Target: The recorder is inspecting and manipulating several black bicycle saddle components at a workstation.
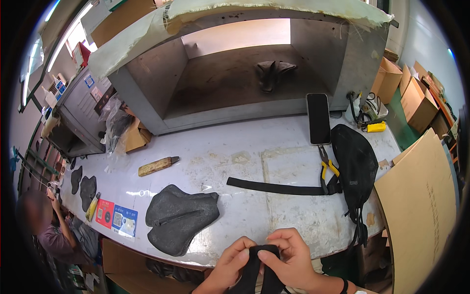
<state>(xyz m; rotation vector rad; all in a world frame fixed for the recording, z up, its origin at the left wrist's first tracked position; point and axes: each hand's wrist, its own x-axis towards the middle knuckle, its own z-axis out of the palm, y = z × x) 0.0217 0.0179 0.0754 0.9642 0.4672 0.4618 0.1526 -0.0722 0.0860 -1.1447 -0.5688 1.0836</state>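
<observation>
At the table's front edge, my left hand [233, 259] and my right hand [293, 258] both pinch a folded black fabric strap [255, 267]. It bends over between my fingers, and two lengths hang below; the lower ends leave the picture. To the left of my hands lies a dark grey saddle-shaped piece [183, 218] with a groove along its middle. A black bag [355, 164] rests on the right, its flat black strap [274, 187] stretched toward the middle of the table. Pliers with yellow handles [325, 166] lie beside the bag, below a phone [318, 119].
A grey metal chamber [235, 115] spans the table's back, a black molded piece [274, 73] inside. A knife-like tool [158, 166] lies left of centre. Cardboard [421, 196] stands at right. Another person [61, 230] sits at the far left, near smaller dark pieces [88, 191].
</observation>
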